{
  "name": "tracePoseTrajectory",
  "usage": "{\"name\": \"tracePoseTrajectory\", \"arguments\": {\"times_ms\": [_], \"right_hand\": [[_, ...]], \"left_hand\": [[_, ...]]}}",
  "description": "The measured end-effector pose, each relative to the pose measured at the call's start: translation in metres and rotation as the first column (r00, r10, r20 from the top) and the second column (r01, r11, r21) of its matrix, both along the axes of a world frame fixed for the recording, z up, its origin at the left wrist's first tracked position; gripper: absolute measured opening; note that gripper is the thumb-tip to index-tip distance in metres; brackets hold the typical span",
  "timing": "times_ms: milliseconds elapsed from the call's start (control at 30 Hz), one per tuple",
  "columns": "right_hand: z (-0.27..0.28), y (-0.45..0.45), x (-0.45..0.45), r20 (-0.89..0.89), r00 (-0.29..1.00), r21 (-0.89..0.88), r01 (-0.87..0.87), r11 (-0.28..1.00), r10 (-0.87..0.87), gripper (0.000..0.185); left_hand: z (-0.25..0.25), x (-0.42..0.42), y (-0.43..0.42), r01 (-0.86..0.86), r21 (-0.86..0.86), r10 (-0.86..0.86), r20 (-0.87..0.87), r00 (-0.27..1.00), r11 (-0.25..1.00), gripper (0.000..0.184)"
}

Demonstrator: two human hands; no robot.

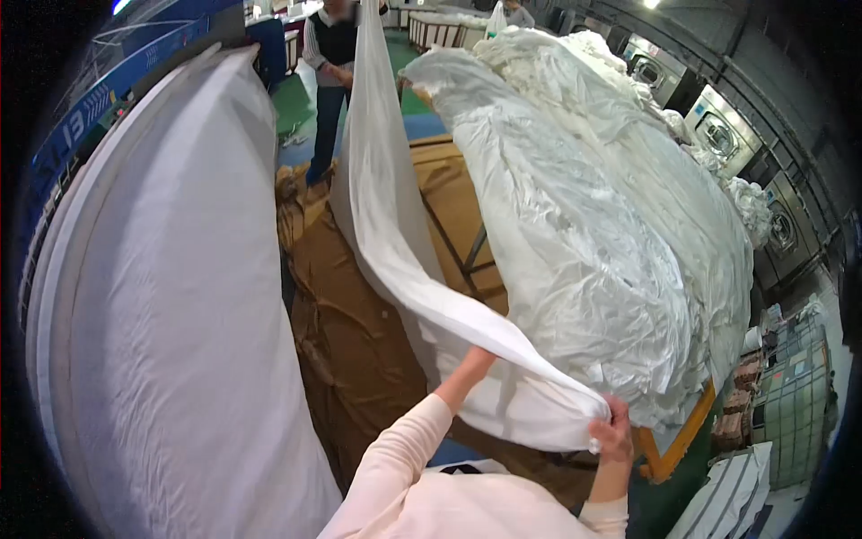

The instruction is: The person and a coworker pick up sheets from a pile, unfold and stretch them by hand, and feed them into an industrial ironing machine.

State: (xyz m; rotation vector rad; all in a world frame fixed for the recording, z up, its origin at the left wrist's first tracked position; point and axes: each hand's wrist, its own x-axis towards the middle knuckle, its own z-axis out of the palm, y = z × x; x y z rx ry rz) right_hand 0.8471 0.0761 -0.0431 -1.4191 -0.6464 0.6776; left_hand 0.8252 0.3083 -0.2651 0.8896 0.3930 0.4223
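Observation:
A long white sheet [449, 310] stretches from near my body up to the far end, its cloth bunched into a long fold. My right hand [613, 433] is closed around the gathered near edge of the sheet. Farther left, my left hand [480, 359] reaches under the fold; its fingers are hidden by the cloth, so their grip cannot be seen. At the far end a person [330, 67] in a dark vest stands beside the raised part of the sheet, one arm bent in front.
On the left, white cloth [189, 296] drapes over a blue machine [67, 135]. A large pile of crumpled white linen [593, 234] rises on the right, above an orange frame edge [682, 440]. Brown cloth [350, 314] lies below the sheet. Washing machines [718, 130] line the right wall.

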Motion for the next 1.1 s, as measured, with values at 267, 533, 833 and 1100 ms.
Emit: {"name": "tracePoseTrajectory", "arguments": {"times_ms": [267,533,833,1100], "right_hand": [[-0.202,0.078,0.048,-0.417,0.883,-0.245,0.121,0.962,-0.217,0.061],[-0.214,0.303,0.090,-0.616,0.775,-0.007,0.173,0.985,-0.140,0.054],[-0.283,0.411,0.142,-0.612,0.750,0.005,0.320,0.947,-0.250,0.047],[-0.379,0.521,0.110,-0.214,0.919,-0.513,0.183,0.839,-0.331,0.035]], "left_hand": [[0.094,0.041,0.035,0.330,0.928,-0.253,-0.365,0.896,-0.172,0.021],[0.183,-0.017,0.251,0.748,0.656,0.109,-0.740,0.664,-0.100,0.025],[0.272,-0.092,0.599,0.056,0.956,0.770,0.198,0.607,-0.290,0.029],[0.313,-0.043,0.729,0.284,0.738,0.708,0.352,0.613,-0.613,0.112]]}}
